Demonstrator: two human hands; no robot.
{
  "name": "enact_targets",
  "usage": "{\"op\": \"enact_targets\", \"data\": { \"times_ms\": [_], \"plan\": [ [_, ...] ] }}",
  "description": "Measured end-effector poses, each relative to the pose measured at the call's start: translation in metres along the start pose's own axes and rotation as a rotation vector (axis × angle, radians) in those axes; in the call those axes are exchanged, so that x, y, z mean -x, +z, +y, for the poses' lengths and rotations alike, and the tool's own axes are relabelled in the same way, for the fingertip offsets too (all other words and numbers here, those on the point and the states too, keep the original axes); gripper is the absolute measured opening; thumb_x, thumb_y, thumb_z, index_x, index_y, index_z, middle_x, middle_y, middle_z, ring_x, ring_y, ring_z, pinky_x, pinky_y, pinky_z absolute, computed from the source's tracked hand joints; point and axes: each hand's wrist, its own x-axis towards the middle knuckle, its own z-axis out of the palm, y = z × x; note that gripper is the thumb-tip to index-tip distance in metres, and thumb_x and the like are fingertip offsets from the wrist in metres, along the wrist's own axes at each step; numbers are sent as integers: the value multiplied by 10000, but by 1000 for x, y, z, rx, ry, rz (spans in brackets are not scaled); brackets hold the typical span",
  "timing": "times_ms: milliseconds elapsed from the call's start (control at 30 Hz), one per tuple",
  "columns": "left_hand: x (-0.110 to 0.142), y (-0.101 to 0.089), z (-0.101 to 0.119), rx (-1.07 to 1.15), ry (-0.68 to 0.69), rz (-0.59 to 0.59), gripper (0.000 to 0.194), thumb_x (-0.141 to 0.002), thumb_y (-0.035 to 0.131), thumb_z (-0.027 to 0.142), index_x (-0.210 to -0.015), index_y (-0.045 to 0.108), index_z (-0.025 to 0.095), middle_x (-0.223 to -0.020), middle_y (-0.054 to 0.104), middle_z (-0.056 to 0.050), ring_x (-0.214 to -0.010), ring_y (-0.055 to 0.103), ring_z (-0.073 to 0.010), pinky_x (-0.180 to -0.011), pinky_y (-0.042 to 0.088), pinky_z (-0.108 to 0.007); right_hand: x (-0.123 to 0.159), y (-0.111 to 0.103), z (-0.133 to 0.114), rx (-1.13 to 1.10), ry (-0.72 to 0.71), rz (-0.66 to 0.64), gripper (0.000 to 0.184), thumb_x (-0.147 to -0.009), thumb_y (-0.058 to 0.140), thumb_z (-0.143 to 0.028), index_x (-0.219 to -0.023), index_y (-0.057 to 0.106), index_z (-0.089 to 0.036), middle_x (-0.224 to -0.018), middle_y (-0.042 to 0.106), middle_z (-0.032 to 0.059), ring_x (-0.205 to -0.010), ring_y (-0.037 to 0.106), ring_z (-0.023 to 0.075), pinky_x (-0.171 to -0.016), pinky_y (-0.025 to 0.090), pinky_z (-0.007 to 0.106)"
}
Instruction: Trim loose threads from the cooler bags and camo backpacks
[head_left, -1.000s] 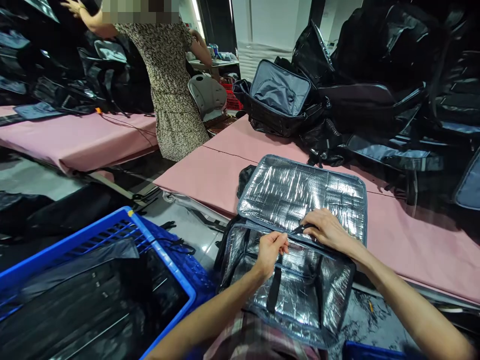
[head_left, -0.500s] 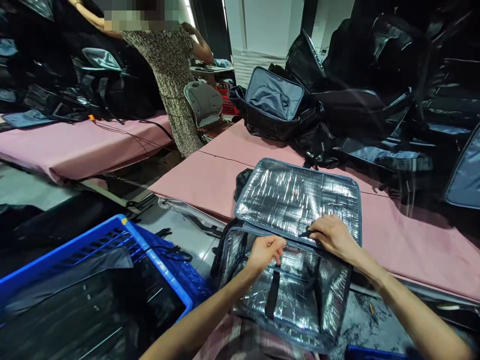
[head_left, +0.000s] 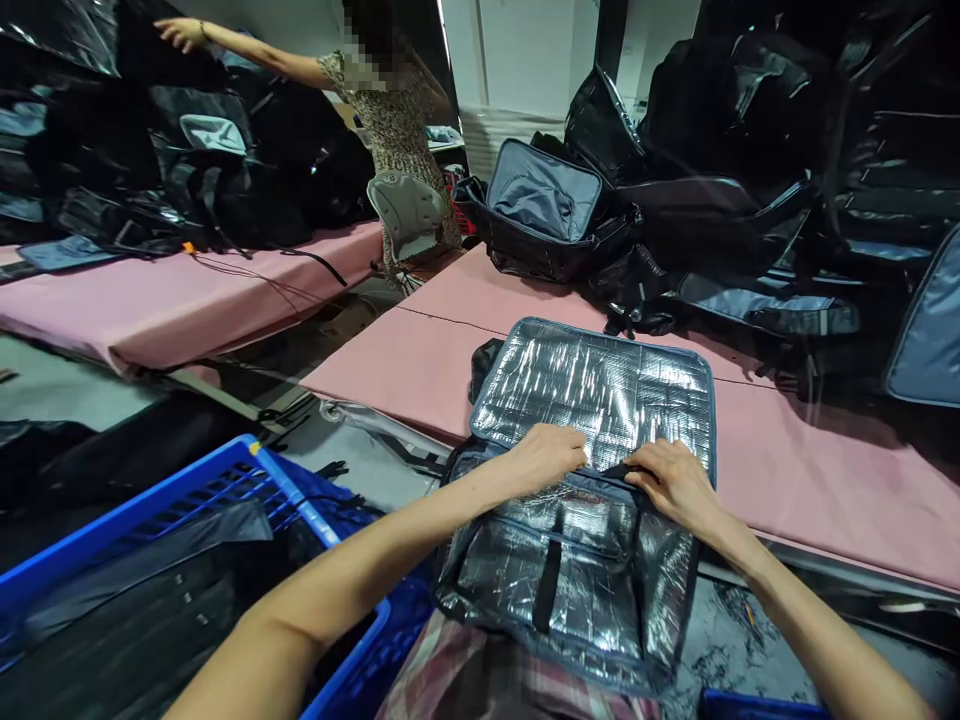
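Observation:
An insulated bag with silver foil lining lies open in front of me. Its foil-lined lid, edged in grey-blue binding, is folded back onto the pink table. A short black strap sits at the seam between lid and body, and my right hand pinches its right end. Just left of it, my left hand rests at the seam with its fingers curled down and closed; what they grip is hidden. Another black strap runs down the lining inside the bag.
A blue plastic basket holding dark bags stands at my left. The pink table carries an open black bag and piled black bags at right. Across the aisle, a person reaches toward bags beside a grey chair.
My left hand has moved up and right from above the bag's opening to the seam. My right hand stays at the black strap. The person behind has shifted right, one arm stretched left.

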Motion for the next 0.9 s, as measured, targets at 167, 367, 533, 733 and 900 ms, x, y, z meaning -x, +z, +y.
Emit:
{"op": "enact_targets", "data": {
  "times_ms": [167, 367, 533, 733, 900],
  "plan": [
    [-4, -1, 3, 65, 42, -9, 205, -779, 460, 36, -667, 574, 164, -692, 536, -55, -635, 444, -159, -513, 199, -267, 2, 2, -2, -14, 50, -8, 160, -884, 472, -322, -885, 587, -211, -809, 619, 25, -749, 524, 179, -669, 313, 310],
    [4, 12, 2, -4, -37, 0, 112, -823, 449, 134, -841, 556, 163, -820, 548, -53, -730, 480, -156, -519, 237, -254, -1, 3, -8, -31, 110, 24, 185, -882, 471, -329, -890, 611, -208, -802, 628, 33, -751, 540, 181, -682, 336, 312],
    [5, 18, 3, -147, -33, 44, 95, -841, 418, 140, -852, 511, 150, -821, 543, -25, -730, 489, -134, -535, 304, -237, -7, 4, -15, -44, 88, -11, 212, -888, 452, -333, -890, 612, -193, -802, 626, 46, -746, 548, 180, -683, 351, 304],
    [8, 20, 5, -222, -23, 46, 61, -851, 450, 184, -860, 499, 149, -858, 548, -21, -766, 501, -131, -522, 324, -230, -10, 5, -12, -95, 132, -48, 225, -883, 439, -345, -833, 610, -209, -801, 642, 35, -737, 573, 187, -680, 375, 304],
    [9, 22, 4, -229, -28, 85, 62, -854, 436, 176, -859, 491, 147, -848, 541, -23, -759, 494, -131, -509, 322, -228, -11, 6, -12, -90, 174, -32, 218, -875, 451, -352, -901, 612, -208, -879, 654, 42, -793, 584, 200, -706, 389, 313]
  ]
}}
